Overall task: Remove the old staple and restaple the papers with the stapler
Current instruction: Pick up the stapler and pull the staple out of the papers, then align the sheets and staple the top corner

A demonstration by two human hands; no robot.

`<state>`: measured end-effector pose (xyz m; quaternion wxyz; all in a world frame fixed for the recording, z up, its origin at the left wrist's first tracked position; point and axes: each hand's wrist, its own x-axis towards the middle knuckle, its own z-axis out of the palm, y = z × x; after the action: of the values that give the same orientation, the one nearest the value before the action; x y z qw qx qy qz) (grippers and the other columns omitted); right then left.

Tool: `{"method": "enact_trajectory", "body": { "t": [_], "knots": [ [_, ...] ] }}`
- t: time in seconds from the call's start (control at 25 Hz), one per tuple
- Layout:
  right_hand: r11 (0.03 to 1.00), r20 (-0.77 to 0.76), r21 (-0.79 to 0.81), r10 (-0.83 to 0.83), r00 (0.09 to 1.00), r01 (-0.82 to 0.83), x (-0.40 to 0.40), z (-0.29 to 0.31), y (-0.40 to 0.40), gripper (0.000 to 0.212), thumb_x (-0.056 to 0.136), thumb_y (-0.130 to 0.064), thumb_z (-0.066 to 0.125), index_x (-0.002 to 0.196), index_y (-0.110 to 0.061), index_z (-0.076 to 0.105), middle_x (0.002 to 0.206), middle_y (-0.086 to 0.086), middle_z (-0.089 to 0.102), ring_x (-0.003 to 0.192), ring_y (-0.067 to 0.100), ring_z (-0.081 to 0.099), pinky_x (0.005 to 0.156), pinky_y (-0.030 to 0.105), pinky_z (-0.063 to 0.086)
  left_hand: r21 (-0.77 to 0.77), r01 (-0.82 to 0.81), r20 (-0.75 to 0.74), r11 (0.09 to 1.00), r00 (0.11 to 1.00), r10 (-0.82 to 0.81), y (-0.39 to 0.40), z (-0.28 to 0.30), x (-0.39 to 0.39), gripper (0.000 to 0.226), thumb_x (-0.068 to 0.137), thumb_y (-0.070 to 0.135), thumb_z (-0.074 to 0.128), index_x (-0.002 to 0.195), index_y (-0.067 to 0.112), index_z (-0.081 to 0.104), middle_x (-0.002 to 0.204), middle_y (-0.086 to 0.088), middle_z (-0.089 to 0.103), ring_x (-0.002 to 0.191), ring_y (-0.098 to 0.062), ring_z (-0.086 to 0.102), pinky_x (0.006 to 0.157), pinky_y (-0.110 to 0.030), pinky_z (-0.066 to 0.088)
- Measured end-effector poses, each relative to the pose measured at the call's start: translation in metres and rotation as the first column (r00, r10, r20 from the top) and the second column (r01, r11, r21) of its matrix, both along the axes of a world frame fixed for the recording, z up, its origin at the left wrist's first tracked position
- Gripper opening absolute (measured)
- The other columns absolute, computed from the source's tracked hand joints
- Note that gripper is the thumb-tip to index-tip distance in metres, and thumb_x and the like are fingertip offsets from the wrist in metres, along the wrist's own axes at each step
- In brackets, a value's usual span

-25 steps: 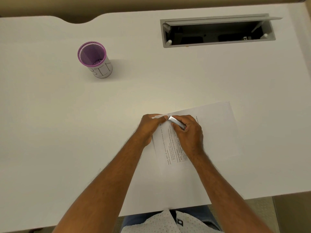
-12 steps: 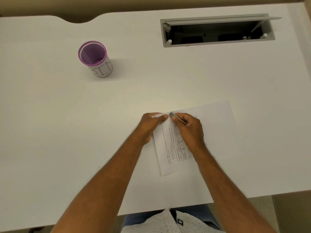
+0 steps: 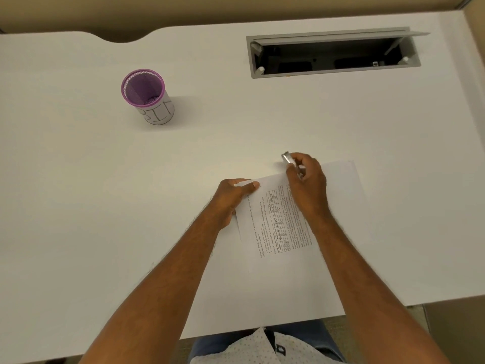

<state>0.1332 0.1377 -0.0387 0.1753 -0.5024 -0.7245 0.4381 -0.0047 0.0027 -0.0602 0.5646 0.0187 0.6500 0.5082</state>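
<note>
The printed papers [image 3: 278, 222] lie on the white desk [image 3: 105, 206] in front of me, with a blank sheet spread out to the right. My left hand [image 3: 233, 198] pinches the papers' top left corner, thumb on top. My right hand [image 3: 307, 185] is closed around a small silver metal tool [image 3: 288, 158], whose tip sticks out past my fingers, just above the papers' top edge. I cannot make out the staple itself. No stapler is in view.
A purple mesh cup labelled BIN [image 3: 148, 97] stands at the back left with small bits at its bottom. An open grey cable hatch [image 3: 333, 52] is sunk into the desk at the back right. The desk's front edge runs near my body.
My right hand has lifted the silver tool away from the papers' top left corner, up and to the right. My left hand stays on the corner.
</note>
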Motion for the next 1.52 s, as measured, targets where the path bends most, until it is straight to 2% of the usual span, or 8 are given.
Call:
{"method": "enact_trajectory", "body": {
  "t": [0.12,0.32,0.64,0.88,1.12,1.28,1.4,1.52],
  "knots": [
    [0.950,0.220,0.259,0.116,0.969,-0.172,-0.007,0.003,0.022,0.042,0.093,-0.006,0.052,0.127,-0.029,0.062,0.128,-0.008,0.061,0.117,0.016,0.054,0.101,0.034,0.028,0.020,0.014,-0.020,1.000,1.000,-0.014,-0.002,0.000,0.002,0.020,0.093,0.025,0.075,0.104,0.009,0.079,0.099,-0.011,0.082,0.090,-0.029,0.079,0.079,-0.040,0.065],
    [0.886,0.339,0.351,0.183,0.923,-0.304,-0.007,-0.001,0.047,0.046,0.089,0.007,0.052,0.117,-0.027,0.067,0.119,-0.004,0.067,0.112,0.024,0.058,0.100,0.042,0.033,0.046,0.068,-0.063,0.997,0.996,-0.065,-0.006,0.002,0.004,0.017,0.094,0.021,0.073,0.105,0.009,0.078,0.100,-0.011,0.082,0.087,-0.028,0.079,0.071,-0.033,0.063],
    [0.876,0.197,0.372,0.250,0.948,-0.308,0.009,0.011,0.027,0.037,0.084,-0.008,0.060,0.117,-0.021,0.069,0.129,-0.004,0.066,0.125,0.018,0.055,0.110,0.039,0.039,0.039,0.143,-0.143,0.989,0.980,-0.136,-0.003,0.013,0.003,0.023,0.096,0.020,0.071,0.110,0.002,0.076,0.106,-0.017,0.080,0.096,-0.035,0.077,0.084,-0.043,0.062],
    [0.792,0.408,0.359,0.342,0.847,-0.493,0.049,0.039,-0.005,0.025,0.091,-0.030,0.064,0.115,-0.025,0.066,0.109,-0.006,0.072,0.102,0.021,0.064,0.100,0.040,0.043,0.156,0.426,-0.324,0.891,0.874,-0.361,0.007,0.049,-0.013,0.029,0.098,0.032,0.067,0.111,0.008,0.077,0.106,-0.009,0.080,0.092,-0.030,0.076,0.078,-0.035,0.060],
    [0.839,0.321,0.489,0.083,0.943,-0.240,0.071,0.098,-0.012,0.013,0.096,-0.025,0.062,0.108,-0.025,0.067,0.100,-0.005,0.070,0.089,0.017,0.064,0.069,0.026,0.046,0.011,0.000,-0.725,1.000,0.689,0.008,0.026,0.094,0.021,0.056,0.084,0.042,0.082,0.132,0.024,0.057,0.138,0.007,0.056,0.126,-0.014,0.050,0.100,-0.029,0.045],
    [0.803,0.300,0.584,-0.079,0.951,-0.118,0.073,0.145,-0.044,0.011,0.096,-0.023,0.065,0.107,-0.022,0.067,0.099,-0.003,0.069,0.084,0.018,0.063,0.062,0.024,0.041,0.333,0.034,-0.110,0.942,0.994,0.003,0.027,0.127,0.054,0.050,0.093,0.048,0.067,0.130,0.015,0.058,0.128,-0.001,0.071,0.119,-0.027,0.070,0.089,-0.038,0.061],
    [0.770,0.341,0.613,-0.055,0.939,-0.178,0.068,0.162,-0.091,0.024,0.091,-0.029,0.072,0.113,-0.022,0.066,0.104,-0.001,0.067,0.086,0.020,0.062,0.061,0.028,0.048,0.562,0.012,0.163,0.827,0.979,-0.125,0.018,0.138,0.066,0.049,0.103,0.037,0.054,0.148,0.018,0.048,0.146,-0.009,0.062,0.124,-0.032,0.066,0.087,-0.042,0.062],
    [0.754,0.405,0.597,0.012,0.914,-0.274,0.056,0.154,-0.127,0.034,0.091,-0.037,0.069,0.120,-0.020,0.064,0.109,0.003,0.064,0.093,0.022,0.059,0.070,0.037,0.055,0.536,-0.042,0.201,0.843,0.976,-0.079,0.005,0.130,0.068,0.042,0.107,0.029,0.052,0.145,0.013,0.054,0.143,-0.015,0.063,0.129,-0.035,0.063,0.104,-0.050,0.055]
  ]
}}
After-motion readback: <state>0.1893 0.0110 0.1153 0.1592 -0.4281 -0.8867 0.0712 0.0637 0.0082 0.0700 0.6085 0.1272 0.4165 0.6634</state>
